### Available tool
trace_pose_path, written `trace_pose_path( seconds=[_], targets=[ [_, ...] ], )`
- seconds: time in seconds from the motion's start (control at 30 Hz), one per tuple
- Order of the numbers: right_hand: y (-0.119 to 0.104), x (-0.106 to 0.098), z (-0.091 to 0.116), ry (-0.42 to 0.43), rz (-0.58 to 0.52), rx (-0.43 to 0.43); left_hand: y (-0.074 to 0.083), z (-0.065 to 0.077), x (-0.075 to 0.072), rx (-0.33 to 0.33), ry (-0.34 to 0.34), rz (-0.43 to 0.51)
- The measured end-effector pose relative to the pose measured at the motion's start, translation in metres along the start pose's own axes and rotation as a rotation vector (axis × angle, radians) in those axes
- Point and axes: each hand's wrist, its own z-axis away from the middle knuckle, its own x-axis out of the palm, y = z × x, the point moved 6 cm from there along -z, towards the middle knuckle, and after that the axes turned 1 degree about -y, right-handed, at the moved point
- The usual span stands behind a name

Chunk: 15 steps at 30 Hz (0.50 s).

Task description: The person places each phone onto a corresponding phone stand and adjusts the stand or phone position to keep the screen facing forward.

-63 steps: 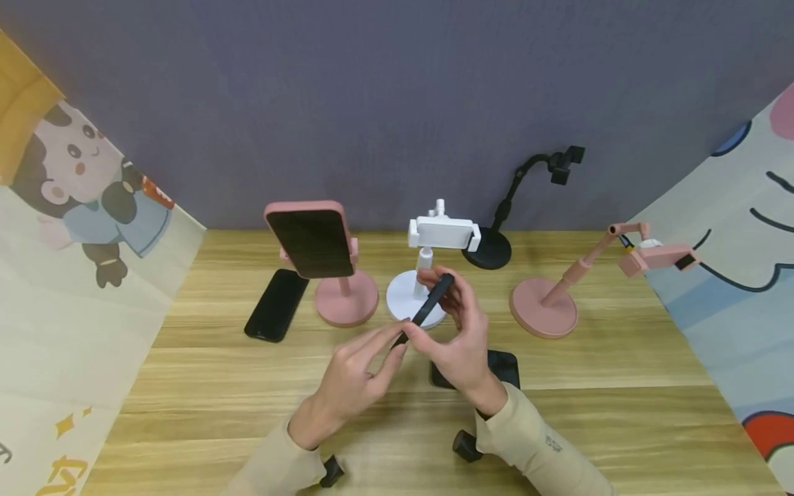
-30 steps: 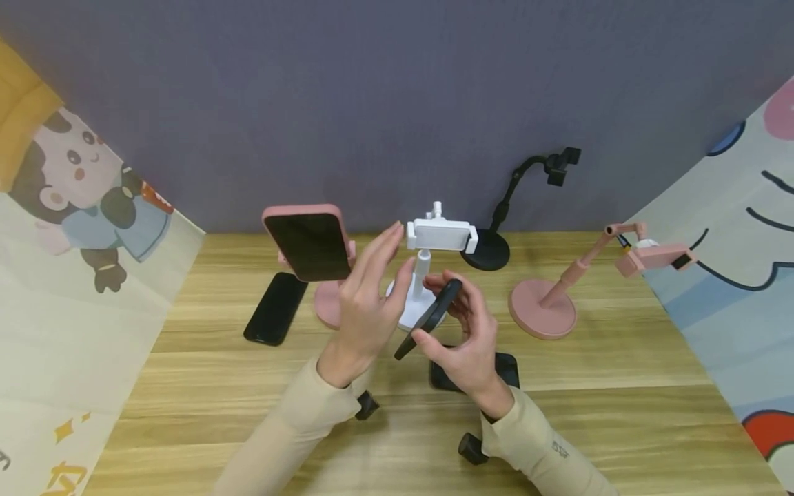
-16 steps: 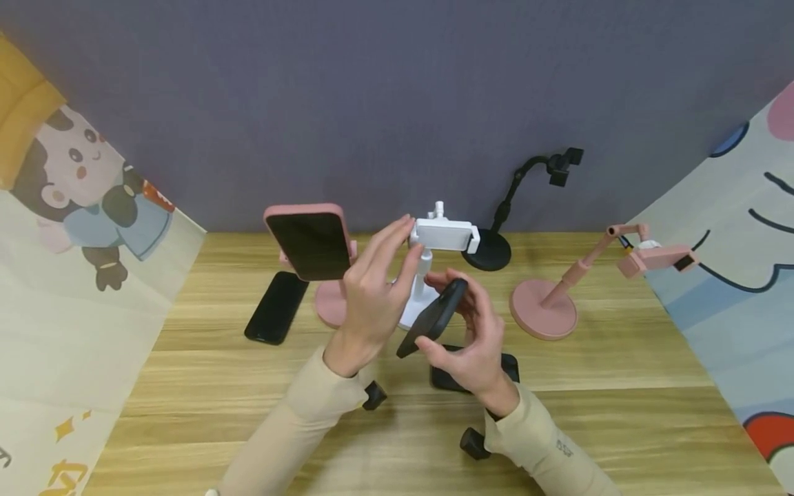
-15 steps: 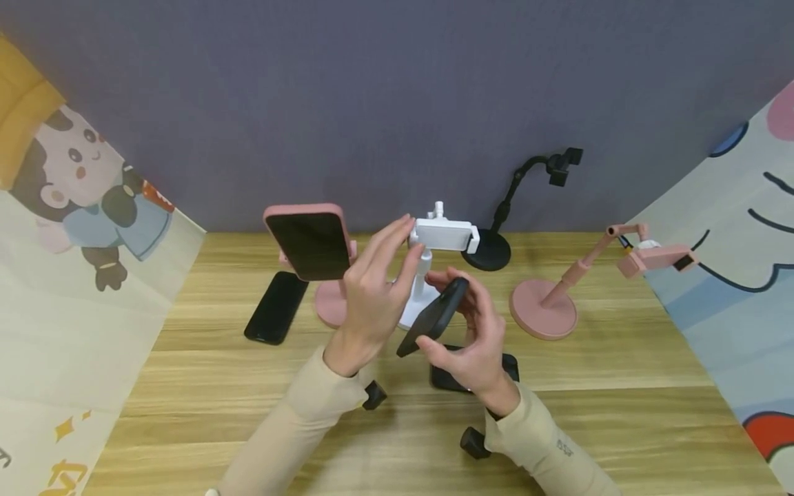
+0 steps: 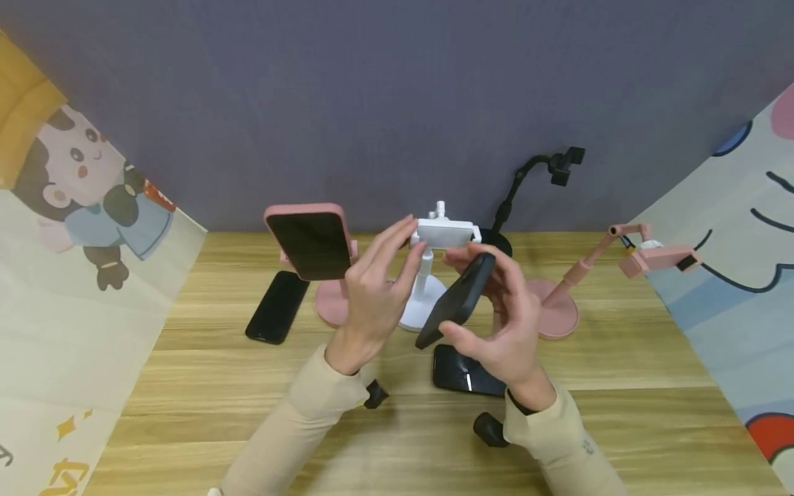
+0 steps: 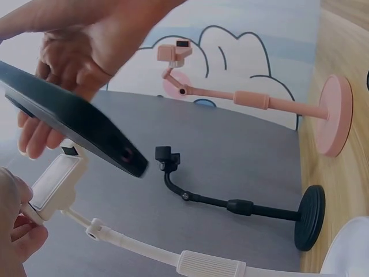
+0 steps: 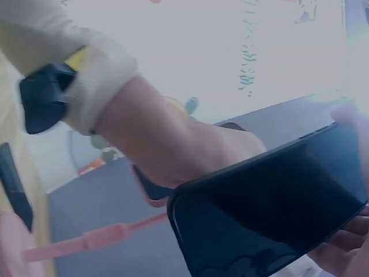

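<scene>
My right hand [image 5: 511, 327] holds a black smartphone [image 5: 455, 300] by its edges, thumb on the near side and fingers on the far side. The phone is tilted, just in front of the white phone stand [image 5: 444, 234] and apart from its clamp. With thumb and fingertips, my left hand [image 5: 375, 293] pinches the left end of that clamp; the left wrist view shows these fingers [image 6: 23, 231] at the clamp's edge. Across the right wrist view the phone's dark screen [image 7: 271, 202] hides much of the left hand behind it.
Left of the hands stands a pink phone stand [image 5: 331, 303] bearing a pink-cased phone [image 5: 310, 244]. One black phone [image 5: 277, 308] lies near it, another [image 5: 465, 372] below my right hand. A black stand [image 5: 505, 207] and a second pink stand [image 5: 555, 313] are to the right.
My left hand has let go of the smartphone and moved up to the white stand's clamp. The right hand has shifted right and up with the phone, turning its face more into view.
</scene>
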Motion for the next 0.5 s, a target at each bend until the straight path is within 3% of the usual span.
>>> trace_pose_path(
  seconds=[0.5],
  targets=[
    [-0.001,-0.01,-0.036,-0.022,0.116,0.017,0.0,-0.001,0.002,-0.003,-0.015,0.017]
  ],
)
